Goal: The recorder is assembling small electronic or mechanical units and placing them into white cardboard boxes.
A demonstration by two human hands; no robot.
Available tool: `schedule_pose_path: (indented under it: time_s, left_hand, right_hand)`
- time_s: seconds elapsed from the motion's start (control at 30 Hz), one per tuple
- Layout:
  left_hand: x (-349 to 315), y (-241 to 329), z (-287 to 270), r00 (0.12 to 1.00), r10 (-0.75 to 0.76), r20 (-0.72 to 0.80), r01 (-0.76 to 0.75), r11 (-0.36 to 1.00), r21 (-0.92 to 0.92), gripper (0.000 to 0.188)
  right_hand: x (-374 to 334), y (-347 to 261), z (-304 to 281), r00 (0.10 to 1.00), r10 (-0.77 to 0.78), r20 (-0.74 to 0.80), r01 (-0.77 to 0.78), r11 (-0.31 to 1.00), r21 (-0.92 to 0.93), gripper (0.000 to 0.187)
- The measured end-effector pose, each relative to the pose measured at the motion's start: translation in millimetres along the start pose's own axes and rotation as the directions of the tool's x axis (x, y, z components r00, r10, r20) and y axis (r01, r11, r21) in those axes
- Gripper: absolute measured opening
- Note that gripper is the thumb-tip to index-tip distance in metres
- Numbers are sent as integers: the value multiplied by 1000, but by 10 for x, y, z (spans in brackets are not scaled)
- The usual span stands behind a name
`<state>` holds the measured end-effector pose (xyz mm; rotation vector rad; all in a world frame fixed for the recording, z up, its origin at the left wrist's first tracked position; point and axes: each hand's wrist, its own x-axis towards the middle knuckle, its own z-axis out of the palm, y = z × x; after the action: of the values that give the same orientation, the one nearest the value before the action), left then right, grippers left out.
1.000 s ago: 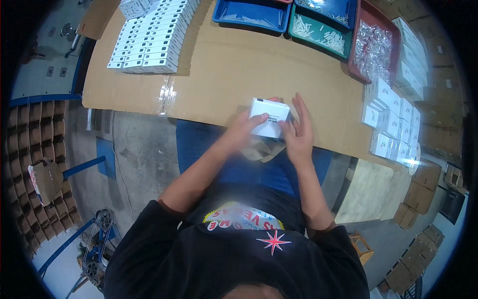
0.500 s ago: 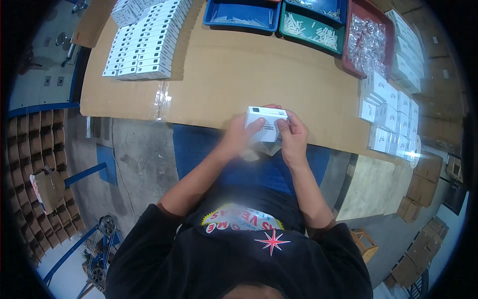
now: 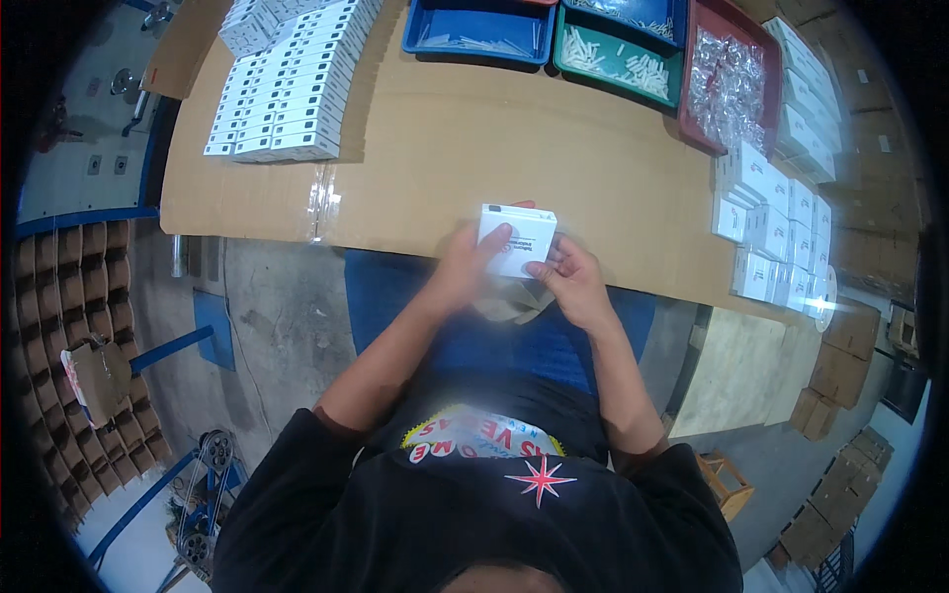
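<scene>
Over the table's near edge I hold a small white carton [image 3: 519,252] with print on its face. My left hand [image 3: 468,265] is closed around its left side, thumb lying on the front face and fingers behind. At the lower right corner, my right hand [image 3: 573,282] pinches the carton between thumb and bent fingers. Something pale, perhaps paper or cloth [image 3: 514,301], shows below the carton in my lap; its kind is unclear.
On the cardboard-covered table [image 3: 445,158], stacked white cartons [image 3: 287,99] stand at far left, others [image 3: 776,232] at right. Along the back are a blue tray [image 3: 477,44], a green tray [image 3: 618,69] of white plugs and a red tray [image 3: 732,79] of clear bags.
The carton has shifted slightly left and tilted. My right thumb has slid from its upper right side down to the lower right corner; my left hand keeps its grip.
</scene>
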<state>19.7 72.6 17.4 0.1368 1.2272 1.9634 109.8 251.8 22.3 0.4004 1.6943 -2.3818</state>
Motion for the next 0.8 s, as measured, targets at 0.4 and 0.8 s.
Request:
schedule_pose_path:
  time_s: [0.4,0.8]
  left_hand:
    - [-56,-51,-64,997,-13,-77,21,993,112,38]
    - [18,-107,-110,995,-101,0,100,991,93,39]
  right_hand:
    - [-107,-142,179,998,-69,4,68,994,86,42]
    - [-44,-50,-9,1000,22,12,-22,1000,-23,30]
